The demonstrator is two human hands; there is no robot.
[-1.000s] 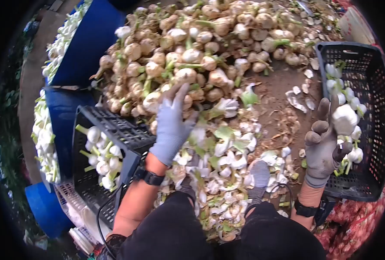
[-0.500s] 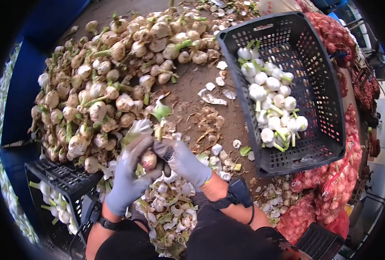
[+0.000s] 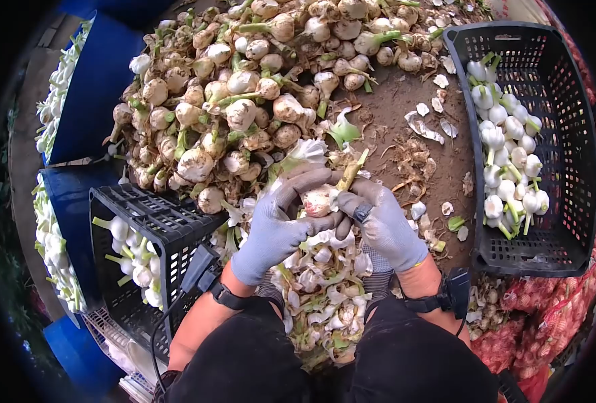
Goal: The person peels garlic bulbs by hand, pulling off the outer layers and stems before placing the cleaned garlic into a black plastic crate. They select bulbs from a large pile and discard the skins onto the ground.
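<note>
Both hands wear grey-blue gloves with darkened fingertips. My left hand (image 3: 281, 218) is curled round a garlic bulb (image 3: 319, 201) with some reddish skin. On the bulb's other side, my right hand (image 3: 375, 216) has its fingers closed near the base of the stem (image 3: 353, 169), which points up and to the right. A small dark object (image 3: 362, 213) shows at the right thumb. Directly beyond the hands lies a heap of soil-stained garlic (image 3: 241, 114). Peeled skins and leaves (image 3: 328, 289) lie below them, between the person's legs.
At the right, a black crate (image 3: 478, 168) holds white garlic (image 3: 506, 148). Another black crate (image 3: 167, 269) with garlic stands at the left, beside blue containers (image 3: 83, 221). Red mesh sacks (image 3: 546, 322) lie at the lower right.
The view has swung left, so the scene appears farther right. The bulb shows more pale surface now, and its stem has tilted to the right. Both hands remain at the bulb.
</note>
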